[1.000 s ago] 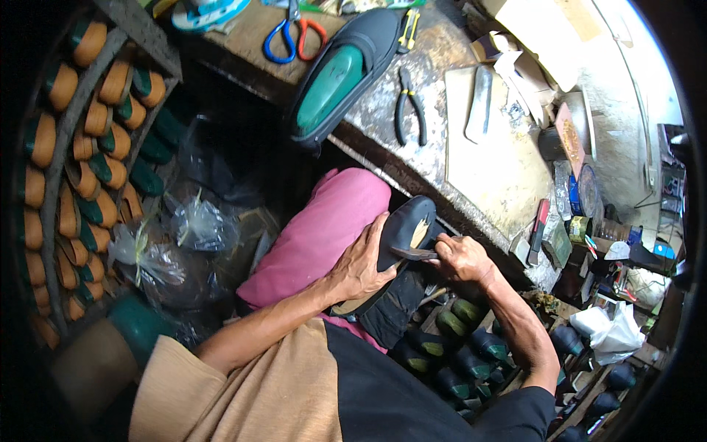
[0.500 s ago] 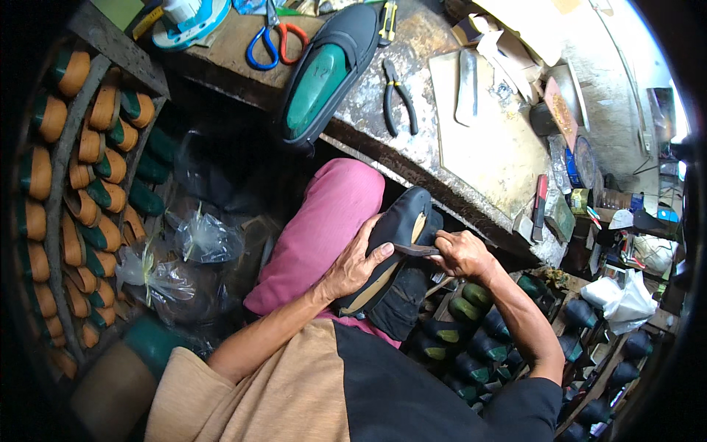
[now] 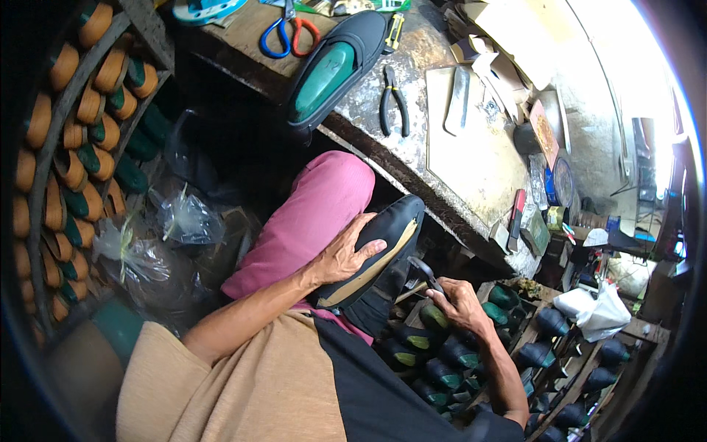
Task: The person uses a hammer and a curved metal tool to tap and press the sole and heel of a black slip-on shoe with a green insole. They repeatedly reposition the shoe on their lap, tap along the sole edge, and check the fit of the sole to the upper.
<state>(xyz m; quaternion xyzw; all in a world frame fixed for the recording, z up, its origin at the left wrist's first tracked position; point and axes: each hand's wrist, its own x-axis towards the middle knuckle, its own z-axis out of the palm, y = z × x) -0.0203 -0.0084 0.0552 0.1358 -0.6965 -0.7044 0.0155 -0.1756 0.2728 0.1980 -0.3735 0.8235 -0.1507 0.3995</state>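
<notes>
On my lap lies a black shoe (image 3: 393, 221) with a long tan strip of its underside turned up. My left hand (image 3: 346, 253) grips its side, fingers wrapped around the upper and thumb lying toward the tan part. To the right of the shoe, and apart from it, my right hand (image 3: 462, 303) is closed on a grey metal hand tool (image 3: 422, 269) with a curved head; its exact kind is unclear. Dark cloth or material (image 3: 377, 302) lies beneath the shoe. My pink-clad knee (image 3: 331, 184) is beside it.
On the workbench (image 3: 471, 188) lie a dark shoe on a green last (image 3: 324, 81), scissors (image 3: 287, 33), black-handled pliers (image 3: 392, 103), a blade (image 3: 458, 99) and a red-handled cutter (image 3: 517, 214). Racks of tan and green shoes (image 3: 88, 158) stand left; dark shoes (image 3: 460, 353) fill a lower-right rack.
My right hand has moved from the shoe's toe down and to the right with the metal tool. The shoe has turned slightly, showing more of the tan strip. The whole view has shifted a little.
</notes>
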